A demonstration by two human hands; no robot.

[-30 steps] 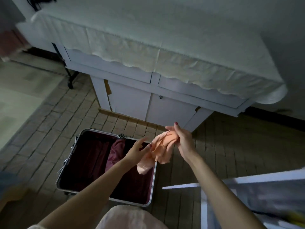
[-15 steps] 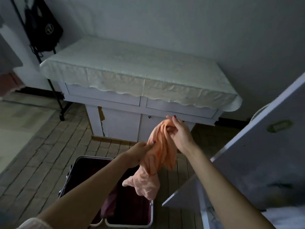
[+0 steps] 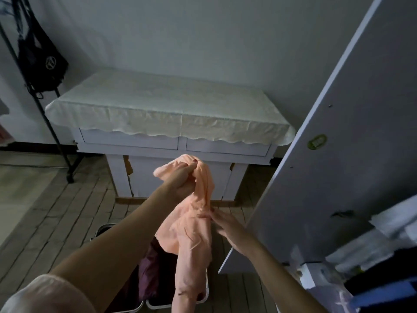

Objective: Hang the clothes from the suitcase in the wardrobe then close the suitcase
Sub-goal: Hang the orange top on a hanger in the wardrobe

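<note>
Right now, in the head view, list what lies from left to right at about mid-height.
Black bag hanging on its stand → cloth-covered white cabinet → peach garment, held up by the left hand → open white wardrobe door.

Plain peach-orange soft cloth garment (image 3: 194,231), gripped at its top by left-hand fingers (image 3: 190,164) with dark red nails; below the fingers, an open suitcase (image 3: 153,274) lined in deep maroon; beyond them, a white wooden cabinet (image 3: 173,152) under a cream scalloped-edge tablecloth (image 3: 158,109); right of them, a pale grey wardrobe door (image 3: 338,154); floor (image 3: 56,211) of grey-brown brick pattern.
</note>
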